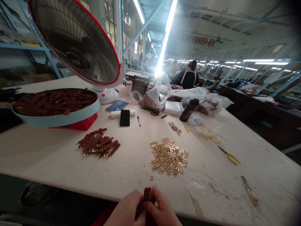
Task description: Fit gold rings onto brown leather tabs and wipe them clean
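Observation:
Close to the table's near edge, my left hand (pixel 129 207) and my right hand (pixel 161 207) meet, both closed around a brown leather strap (pixel 147 194). Its upper end sticks up between my fingers; the lower part is mostly hidden by them. Whether a metal ring sits on this strap I cannot tell. Just beyond my hands lies one loose gold D-ring (pixel 151 178), in front of a heap of gold D-rings (pixel 168 155). To the left is a pile of brown leather straps (pixel 98 142) with gold rings at their ends.
A light-blue round tray (pixel 58 118) full of brown straps rests on a red box (pixel 80 123) at left, below a heater-like fan (pixel 75 47). Farther back are a phone (pixel 124 118), pen (pixel 139 121), scissors (pixel 152 111) and dark bottle (pixel 188 110). Yellow-handled pliers (pixel 229 155) and a knife (pixel 249 191) lie right.

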Demonstrator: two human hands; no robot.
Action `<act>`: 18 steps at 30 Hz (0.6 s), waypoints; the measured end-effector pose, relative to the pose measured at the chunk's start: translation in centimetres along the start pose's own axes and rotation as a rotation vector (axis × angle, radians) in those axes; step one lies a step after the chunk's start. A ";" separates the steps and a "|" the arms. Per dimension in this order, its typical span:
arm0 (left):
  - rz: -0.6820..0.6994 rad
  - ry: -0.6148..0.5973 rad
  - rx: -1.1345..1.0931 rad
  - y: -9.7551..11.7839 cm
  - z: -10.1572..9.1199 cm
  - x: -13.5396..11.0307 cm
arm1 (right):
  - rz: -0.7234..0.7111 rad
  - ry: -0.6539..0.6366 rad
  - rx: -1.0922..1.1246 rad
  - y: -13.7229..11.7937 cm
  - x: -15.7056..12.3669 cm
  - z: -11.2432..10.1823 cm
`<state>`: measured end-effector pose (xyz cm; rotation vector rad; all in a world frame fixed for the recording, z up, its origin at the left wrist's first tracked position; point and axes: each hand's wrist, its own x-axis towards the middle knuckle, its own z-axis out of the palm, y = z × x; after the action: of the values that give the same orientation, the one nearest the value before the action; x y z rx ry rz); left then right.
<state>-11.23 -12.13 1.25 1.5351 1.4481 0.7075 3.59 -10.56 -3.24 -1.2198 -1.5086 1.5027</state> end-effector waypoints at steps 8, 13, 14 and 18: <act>-0.035 -0.020 -0.086 -0.8 0.6 0.2 | 0.063 0.077 0.538 1.4 0.5 1.6; 0.012 0.002 -0.092 -1.5 0.4 0.8 | 0.015 0.176 0.364 0.9 0.7 2.3; 0.003 -0.008 -0.141 -1.6 0.4 0.9 | 0.007 0.213 0.352 0.9 0.8 2.5; -0.053 -0.063 -0.395 -2.3 0.6 1.5 | 0.028 0.352 0.376 1.2 0.9 3.4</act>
<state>-11.58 -11.01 -1.28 1.1984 1.2113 0.8480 0.33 -11.03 -4.95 -1.2013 -0.9341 1.4194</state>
